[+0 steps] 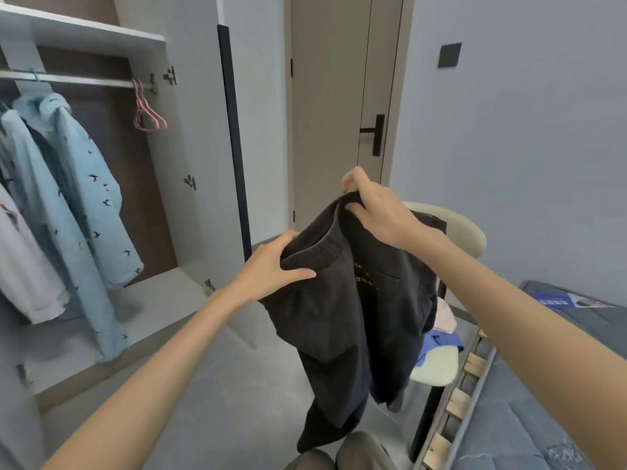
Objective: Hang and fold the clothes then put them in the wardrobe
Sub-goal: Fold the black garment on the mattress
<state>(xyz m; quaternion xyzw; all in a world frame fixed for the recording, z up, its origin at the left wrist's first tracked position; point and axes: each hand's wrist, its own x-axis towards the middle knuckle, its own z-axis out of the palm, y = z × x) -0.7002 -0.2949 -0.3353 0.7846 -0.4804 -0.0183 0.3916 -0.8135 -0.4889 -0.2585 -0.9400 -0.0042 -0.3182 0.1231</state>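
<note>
Dark grey trousers (342, 320) with an elastic waistband and small gold lettering hang in front of me in mid-air. My left hand (271, 266) grips the near left part of the waistband. My right hand (376, 208) pinches the far part of the waistband, higher up. The legs hang down toward the floor. To the left stands the open wardrobe (101, 39) with a rail (78, 79), and pink empty hangers (147, 113) hang at the rail's right end.
A light blue bird-print garment (78, 198) and a white one (23, 266) hang on the rail. A cream chair (437, 366) behind the trousers holds pink and blue clothes (441, 337). A bed (543, 401) lies at right, a closed door (332, 113) ahead.
</note>
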